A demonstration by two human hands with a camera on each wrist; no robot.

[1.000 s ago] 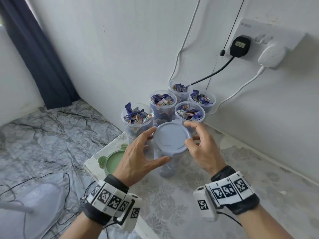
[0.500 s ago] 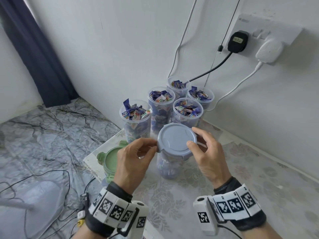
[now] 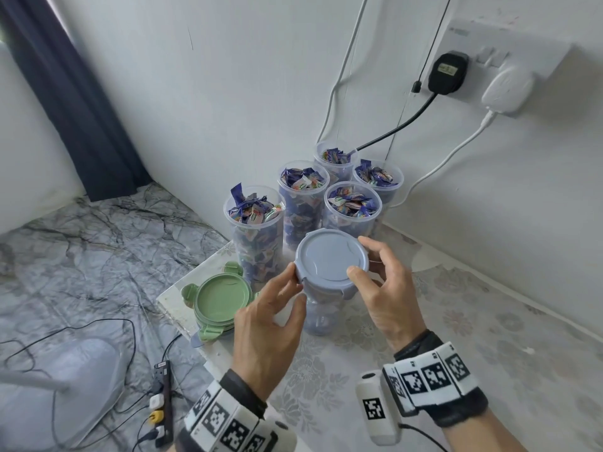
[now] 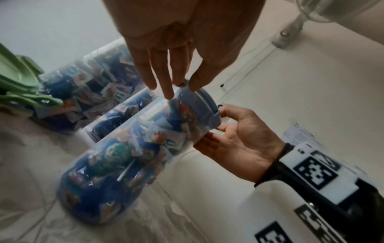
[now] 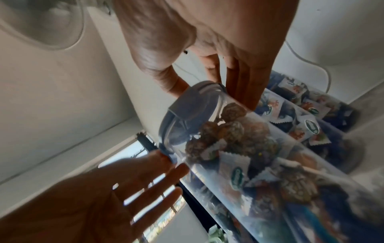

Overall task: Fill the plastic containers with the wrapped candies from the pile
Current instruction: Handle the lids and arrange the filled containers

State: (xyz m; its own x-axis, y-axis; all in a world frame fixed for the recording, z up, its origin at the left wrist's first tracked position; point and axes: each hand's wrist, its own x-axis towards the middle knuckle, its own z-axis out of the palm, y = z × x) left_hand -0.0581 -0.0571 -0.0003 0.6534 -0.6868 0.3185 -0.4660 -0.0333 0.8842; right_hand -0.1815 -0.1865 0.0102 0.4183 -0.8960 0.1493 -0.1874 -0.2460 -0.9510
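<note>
A clear plastic container (image 3: 321, 316) full of wrapped candies stands on the table under a blue-grey clip lid (image 3: 329, 257). My left hand (image 3: 293, 288) has nearly straight fingers, and their tips touch the lid's left edge (image 4: 204, 97). My right hand (image 3: 362, 259) grips the lid from the right, thumb on top and fingers (image 3: 370, 244) curled behind the rim. In the right wrist view its thumb and fingers (image 5: 245, 92) clasp the lid (image 5: 187, 105). Several open containers (image 3: 253, 220) heaped with candies stand behind it by the wall.
A stack of green lids (image 3: 222, 296) lies at the table's left corner. The table (image 3: 489, 321) wears a floral cloth. Cables hang from a wall socket (image 3: 509, 60) above the containers. On the floor to the left are a fan base (image 3: 65, 383) and a power strip (image 3: 163, 396).
The left fingers have straightened from a curled pinch to touching the lid's left edge. The right thumb has come onto the lid's top. The container stays in place.
</note>
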